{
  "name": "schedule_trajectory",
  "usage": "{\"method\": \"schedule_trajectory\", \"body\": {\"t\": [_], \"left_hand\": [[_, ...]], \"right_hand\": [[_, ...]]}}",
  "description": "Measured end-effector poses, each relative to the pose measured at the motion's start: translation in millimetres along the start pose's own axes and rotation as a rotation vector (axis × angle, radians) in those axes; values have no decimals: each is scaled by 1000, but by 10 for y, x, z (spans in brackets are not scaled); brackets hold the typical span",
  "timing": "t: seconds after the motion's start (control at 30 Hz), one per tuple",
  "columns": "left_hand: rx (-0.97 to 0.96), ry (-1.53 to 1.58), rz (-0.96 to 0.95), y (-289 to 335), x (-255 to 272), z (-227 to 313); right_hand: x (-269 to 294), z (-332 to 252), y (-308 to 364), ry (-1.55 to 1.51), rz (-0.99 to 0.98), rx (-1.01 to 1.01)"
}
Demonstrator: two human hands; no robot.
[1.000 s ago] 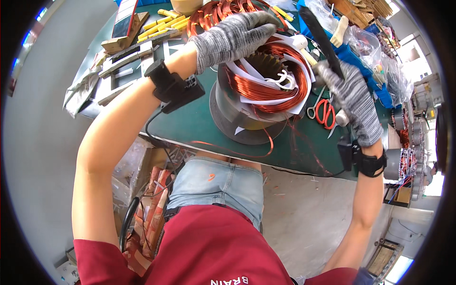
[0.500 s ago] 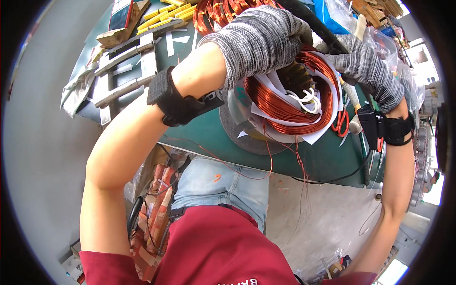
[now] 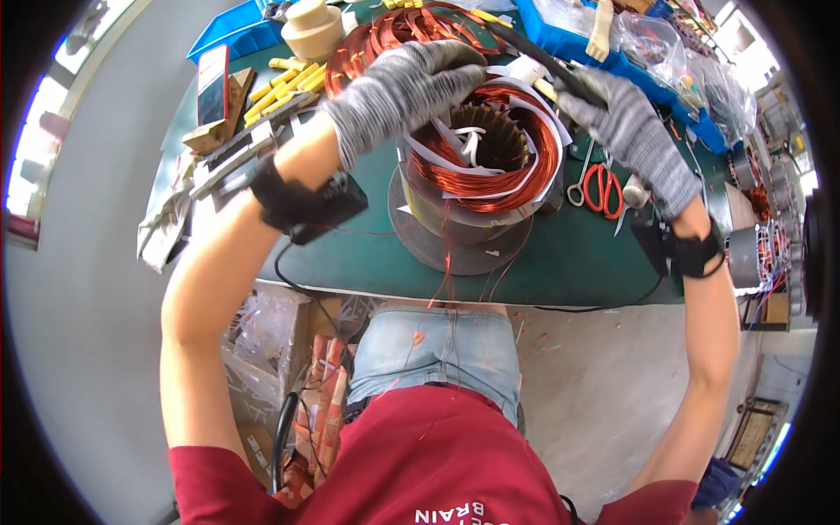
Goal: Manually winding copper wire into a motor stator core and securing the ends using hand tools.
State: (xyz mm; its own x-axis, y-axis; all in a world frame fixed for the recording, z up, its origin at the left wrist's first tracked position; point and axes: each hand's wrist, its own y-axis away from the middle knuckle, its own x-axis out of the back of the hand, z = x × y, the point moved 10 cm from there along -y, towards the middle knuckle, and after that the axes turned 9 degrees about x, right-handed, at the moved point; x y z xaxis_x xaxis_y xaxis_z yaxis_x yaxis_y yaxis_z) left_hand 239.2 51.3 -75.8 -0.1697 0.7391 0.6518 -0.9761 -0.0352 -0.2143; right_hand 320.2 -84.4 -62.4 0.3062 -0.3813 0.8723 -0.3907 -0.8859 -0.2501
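Note:
A motor stator with reddish copper windings, white insulating paper and a dark slotted core sits on a round grey stand. White cords lie inside its bore, and thin copper wires hang off the near side. My left hand, in a grey knit glove, is over the far-left rim of the windings. Its fingers are curled together, and whatever lies under them is hidden. On the far right side, my gloved right hand grips the lower end of a long black rod that slants away to the far left.
Red-handled scissors lie right of the stator. Beyond are a heap of copper coils, yellow sticks, cream round blocks and a blue bin of plastic bags. A phone leans at far left on the green tabletop.
The view has shifted, showing more of the far table. My left hand has drawn a little left relative to the stator, uncovering more of its bore. The black rod stands farther from my left hand.

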Motion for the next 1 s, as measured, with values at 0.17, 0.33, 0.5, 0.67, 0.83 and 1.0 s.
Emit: {"method": "schedule_trajectory", "body": {"t": [0.17, 0.33, 0.5, 0.67, 0.83, 1.0], "left_hand": [[185, 54, 166, 123, 107, -52], [119, -149, 159, 113, 132, 23], [131, -22, 147, -46, 10, -58], [-71, 96, 10, -225, -141, 36], [-349, 62, -276, -254, -261, 133], [-464, 38, -75, -229, -273, -70]], "right_hand": [[-60, -418, -434, -33, 18, 440], [-290, -491, -653, -293, -438, 231], [-144, -592, -260, -235, -546, 757], [-230, 75, -77, -409, -210, -96], [166, -65, 212, -432, 182, -21], [902, -295, 337, -1239, 811, 223]]}}
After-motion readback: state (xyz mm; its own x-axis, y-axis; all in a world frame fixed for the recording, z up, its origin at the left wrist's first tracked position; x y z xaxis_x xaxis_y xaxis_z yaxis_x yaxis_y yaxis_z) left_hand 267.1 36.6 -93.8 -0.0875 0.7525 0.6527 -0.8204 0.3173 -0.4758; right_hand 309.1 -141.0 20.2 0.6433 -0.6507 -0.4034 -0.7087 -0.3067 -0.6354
